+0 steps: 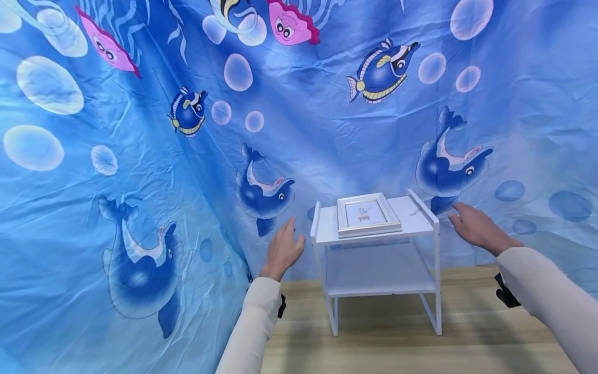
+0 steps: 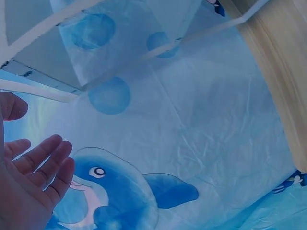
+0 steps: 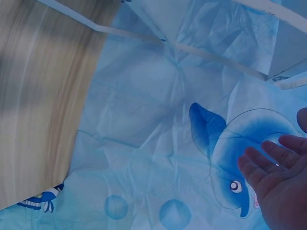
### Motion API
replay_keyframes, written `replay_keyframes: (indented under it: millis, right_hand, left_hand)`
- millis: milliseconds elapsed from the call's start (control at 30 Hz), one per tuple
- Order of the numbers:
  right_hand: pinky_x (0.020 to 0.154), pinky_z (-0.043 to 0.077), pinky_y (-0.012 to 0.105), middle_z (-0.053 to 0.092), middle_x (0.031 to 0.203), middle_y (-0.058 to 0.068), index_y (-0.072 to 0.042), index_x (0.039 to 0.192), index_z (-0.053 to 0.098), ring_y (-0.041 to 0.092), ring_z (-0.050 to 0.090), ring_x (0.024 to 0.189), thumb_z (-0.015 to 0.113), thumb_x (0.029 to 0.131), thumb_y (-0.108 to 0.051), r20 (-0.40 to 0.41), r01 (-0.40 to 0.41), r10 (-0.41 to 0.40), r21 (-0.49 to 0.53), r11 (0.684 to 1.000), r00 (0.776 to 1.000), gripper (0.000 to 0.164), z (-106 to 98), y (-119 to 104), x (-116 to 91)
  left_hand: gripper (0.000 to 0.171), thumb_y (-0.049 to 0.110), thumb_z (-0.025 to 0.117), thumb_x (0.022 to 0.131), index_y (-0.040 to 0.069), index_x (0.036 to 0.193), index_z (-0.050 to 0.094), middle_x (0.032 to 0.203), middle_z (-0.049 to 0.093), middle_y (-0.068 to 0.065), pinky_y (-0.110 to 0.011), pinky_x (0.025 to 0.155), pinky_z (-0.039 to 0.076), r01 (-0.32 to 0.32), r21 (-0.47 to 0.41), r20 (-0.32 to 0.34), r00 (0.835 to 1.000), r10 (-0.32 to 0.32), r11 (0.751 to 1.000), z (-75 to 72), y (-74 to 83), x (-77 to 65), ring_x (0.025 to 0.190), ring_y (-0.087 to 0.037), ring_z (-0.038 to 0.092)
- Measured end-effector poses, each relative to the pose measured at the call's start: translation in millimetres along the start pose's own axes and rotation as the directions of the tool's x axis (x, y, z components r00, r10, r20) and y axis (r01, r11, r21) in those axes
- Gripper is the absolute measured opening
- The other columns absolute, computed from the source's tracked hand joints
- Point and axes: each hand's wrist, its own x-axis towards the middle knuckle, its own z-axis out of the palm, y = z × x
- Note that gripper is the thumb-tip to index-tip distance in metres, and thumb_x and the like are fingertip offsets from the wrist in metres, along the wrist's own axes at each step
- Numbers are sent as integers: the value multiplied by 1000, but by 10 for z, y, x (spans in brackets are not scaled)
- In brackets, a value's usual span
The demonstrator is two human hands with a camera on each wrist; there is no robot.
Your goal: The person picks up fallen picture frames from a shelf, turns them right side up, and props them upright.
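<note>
On white table (image 1: pixel 420 222), silver frame (image 1: pixel 366 214), left hand (image 1: pixel 283 248) and right hand (image 1: pixel 480 227) flanking, fingers (image 2: pixel 51 164) loosely extended

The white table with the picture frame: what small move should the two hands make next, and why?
Probably bring the left hand and right hand slowly inward, to the two sides of the white table: both hands are open, one on each side, apart from it, and the picture frame lies on its top.
</note>
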Motion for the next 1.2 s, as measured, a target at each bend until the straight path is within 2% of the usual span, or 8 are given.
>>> replay_keyframes:
  millis: [133,367,533,767,1033,1200]
  right_hand:
    - [102,33,70,29,139,49,25,141,24,63,33,127,29,108,-23,2,-3,3,8,1000,1000,59,-28,-78,28]
    - [101,34,70,32,138,48,25,141,25,62,36,126,23,109,-25,1,26,-26,21,999,1000,60,-77,-198,64]
    - [104,31,70,29,141,47,23,144,22,62,33,129,22,109,-27,11,12,-13,42,999,1000,61,-107,-310,101]
    - [105,29,71,26,146,44,18,148,18,61,28,133,23,108,-31,13,-12,11,85,996,1000,63,-149,-444,182]
    - [104,30,71,25,148,43,15,150,16,61,28,134,25,108,-31,21,-16,14,125,992,1000,63,-142,-561,212]
    - [104,30,70,25,148,42,14,150,16,60,28,134,27,108,-34,14,-4,3,101,995,1000,65,-179,-654,235]
  left_hand:
    - [54,31,47,100,12,150,42,133,61,-12,-49,92,52,-21,-20,-15,1000,21,1000,-53,75,28,115,-31,61]
    - [54,35,40,101,13,151,40,138,58,-12,-50,98,48,-18,-58,-19,1000,17,998,-118,205,80,120,-30,59]
    - [59,41,40,100,14,152,39,147,51,-11,-51,103,45,-13,-69,-11,1000,12,998,-148,325,134,127,-32,55]
    - [62,45,41,99,12,151,41,150,48,-12,-51,104,45,-54,-52,-25,998,53,997,-180,541,229,130,-34,53]
    - [62,45,42,98,11,150,41,146,52,-13,-50,100,48,-68,-52,-23,997,67,996,-148,679,241,124,-35,57]
    - [63,47,42,99,13,152,39,150,48,-12,-51,104,45,-48,-66,5,999,49,997,-133,726,254,131,-35,51]
